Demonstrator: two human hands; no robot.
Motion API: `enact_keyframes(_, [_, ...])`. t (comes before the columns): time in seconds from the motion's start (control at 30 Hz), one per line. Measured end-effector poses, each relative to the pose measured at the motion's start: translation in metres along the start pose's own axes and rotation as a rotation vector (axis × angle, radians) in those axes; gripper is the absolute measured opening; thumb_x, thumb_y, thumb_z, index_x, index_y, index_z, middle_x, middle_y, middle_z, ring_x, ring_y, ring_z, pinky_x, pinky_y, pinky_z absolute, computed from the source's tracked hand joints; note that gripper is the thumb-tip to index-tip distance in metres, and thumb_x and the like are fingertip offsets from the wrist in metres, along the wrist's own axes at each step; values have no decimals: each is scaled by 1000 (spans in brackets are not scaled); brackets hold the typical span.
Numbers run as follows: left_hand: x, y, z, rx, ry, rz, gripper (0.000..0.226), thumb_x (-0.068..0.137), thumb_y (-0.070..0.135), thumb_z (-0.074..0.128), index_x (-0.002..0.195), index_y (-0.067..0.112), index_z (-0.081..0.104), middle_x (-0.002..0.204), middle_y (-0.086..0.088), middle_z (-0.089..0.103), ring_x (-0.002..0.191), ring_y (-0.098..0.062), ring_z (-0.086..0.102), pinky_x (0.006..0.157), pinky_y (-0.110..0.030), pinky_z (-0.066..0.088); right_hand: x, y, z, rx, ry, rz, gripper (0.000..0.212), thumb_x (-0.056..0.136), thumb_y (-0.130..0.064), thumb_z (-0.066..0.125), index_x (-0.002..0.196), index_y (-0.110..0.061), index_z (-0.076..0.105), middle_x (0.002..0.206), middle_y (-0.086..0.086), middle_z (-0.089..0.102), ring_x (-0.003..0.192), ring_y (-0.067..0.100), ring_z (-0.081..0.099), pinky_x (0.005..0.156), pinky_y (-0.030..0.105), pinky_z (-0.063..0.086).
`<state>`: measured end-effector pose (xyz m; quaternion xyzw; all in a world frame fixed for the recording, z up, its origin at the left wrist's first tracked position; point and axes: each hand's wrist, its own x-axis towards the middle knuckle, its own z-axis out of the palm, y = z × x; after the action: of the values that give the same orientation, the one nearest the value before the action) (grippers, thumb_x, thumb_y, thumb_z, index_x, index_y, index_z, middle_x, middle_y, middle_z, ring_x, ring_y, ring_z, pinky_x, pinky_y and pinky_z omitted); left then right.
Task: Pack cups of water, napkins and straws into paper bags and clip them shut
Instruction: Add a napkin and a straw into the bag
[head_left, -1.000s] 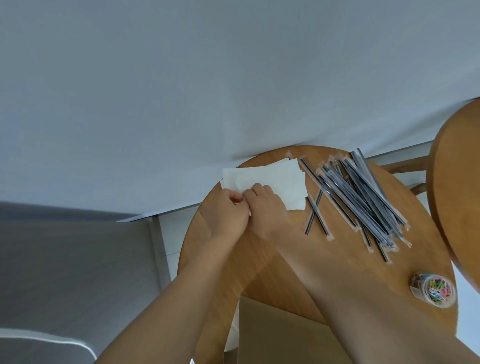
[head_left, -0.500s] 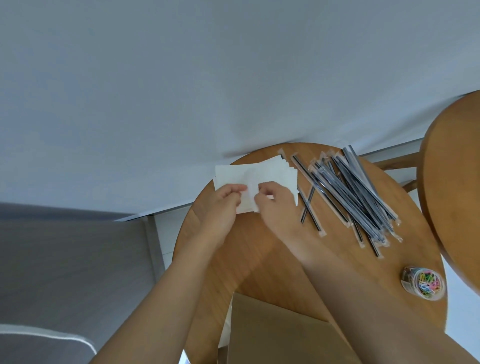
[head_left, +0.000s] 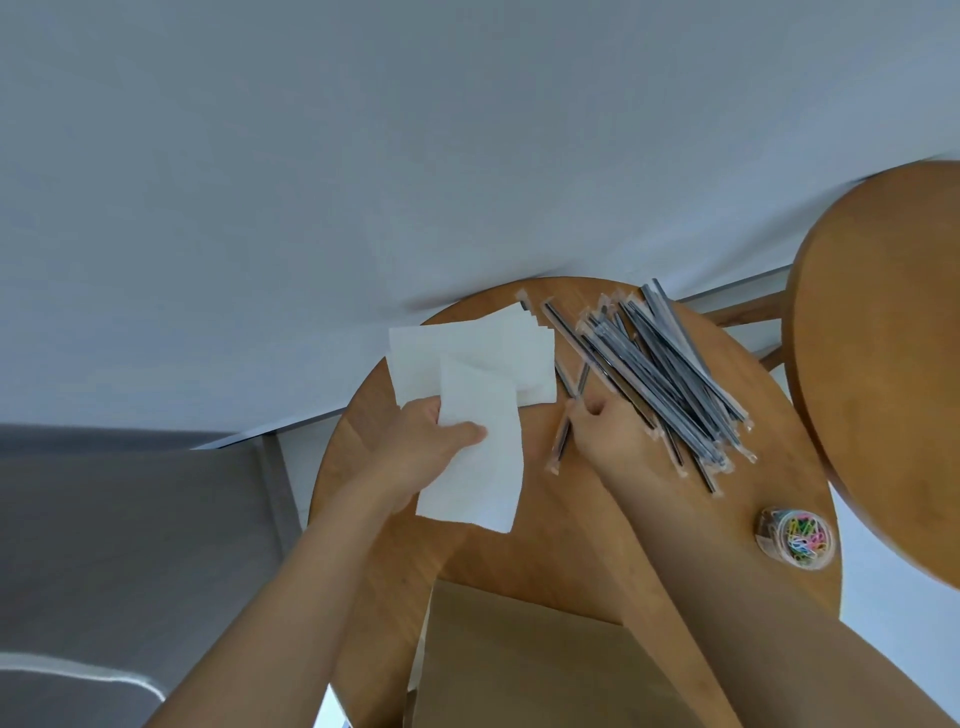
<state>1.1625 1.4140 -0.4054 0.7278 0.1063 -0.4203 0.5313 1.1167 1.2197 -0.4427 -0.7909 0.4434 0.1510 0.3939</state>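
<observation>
Head view, left hand lifted napkin, right hand now pinching straw

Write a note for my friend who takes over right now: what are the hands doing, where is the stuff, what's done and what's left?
Left hand holds one napkin lifted off the napkin pile.
Right hand pinches one wrapped straw beside the straw heap.
Paper bag waits at the near edge of the round table; jar of clips stands on the right.
No cup in view.
Left: put napkin and straw in the bag, add a cup, clip it shut.

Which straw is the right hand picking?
The wrapped straw lying apart at the pile's left edge; the right hand pinches it near the napkins.
</observation>
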Motion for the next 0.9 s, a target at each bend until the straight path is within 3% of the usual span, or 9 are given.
enact_keyframes(0.13, [-5, -7, 5, -28, -16, -17, 11, 91, 28, 60, 101, 33, 60, 106, 9, 65, 94, -14, 63, 76, -29, 52, 6, 9, 15, -331, 28, -82, 27, 90, -34, 54, 72, -14, 48, 63, 0, 49, 59, 18, 51, 44, 24, 29])
enact_keyframes(0.27, [-9, -8, 8, -59, -19, 6, 12, 93, 26, 57, 97, 37, 60, 103, 14, 65, 94, -9, 61, 72, -24, 50, 9, 3, 15, -236, 131, -51, 17, 90, -26, 54, 90, -17, 40, 66, -6, 43, 65, 17, 48, 50, 28, 33])
enact_keyframes(0.37, [-12, -7, 12, -95, -26, -6, 13, 96, 26, 53, 98, 37, 59, 105, 14, 64, 97, -11, 61, 76, -26, 51, 7, 4, 10, -354, 31, -2, 11, 93, -22, 48, 84, -16, 43, 69, 0, 50, 69, 21, 50, 67, 33, 45])
enact_keyframes(0.43, [-13, -4, 15, -139, -16, -23, 13, 96, 26, 51, 102, 34, 59, 109, 10, 64, 100, -14, 61, 81, -30, 51, 0, 5, 4, -299, -25, -48, 22, 94, -20, 46, 73, -15, 43, 65, 1, 50, 66, 20, 50, 76, 37, 45])
enact_keyframes(0.57, [-18, 5, 23, -204, 5, -19, 14, 98, 26, 48, 102, 32, 60, 112, 7, 63, 103, -14, 59, 85, -31, 49, -39, -8, -15, 61, -24, -234, 33, 91, -17, 54, 61, -18, 42, 48, -10, 46, 42, 2, 46, 42, 11, 32])
enact_keyframes(0.67, [-28, 19, 33, -285, -39, -3, 16, 98, 23, 49, 101, 28, 63, 108, 4, 68, 103, -19, 63, 92, -38, 50, -76, -20, -35, 195, -221, -367, 33, 90, -18, 58, 59, -21, 47, 43, -15, 44, 42, -1, 40, 44, 10, 32])
enact_keyframes(0.73, [-39, 30, 40, -345, -107, 39, 18, 97, 23, 49, 99, 28, 66, 100, 4, 73, 95, -16, 68, 84, -34, 54, -95, -24, -48, 136, -333, -443, 33, 89, -18, 58, 58, -21, 46, 45, -14, 41, 43, 1, 36, 46, 12, 31])
enact_keyframes(0.9, [-84, 59, 52, -261, -117, 293, 14, 94, 20, 54, 95, 26, 67, 90, 9, 74, 83, -8, 71, 63, -19, 55, -132, -27, -81, -32, -347, -506, 37, 87, -21, 61, 54, -20, 44, 44, -12, 40, 40, 2, 36, 41, 11, 29])
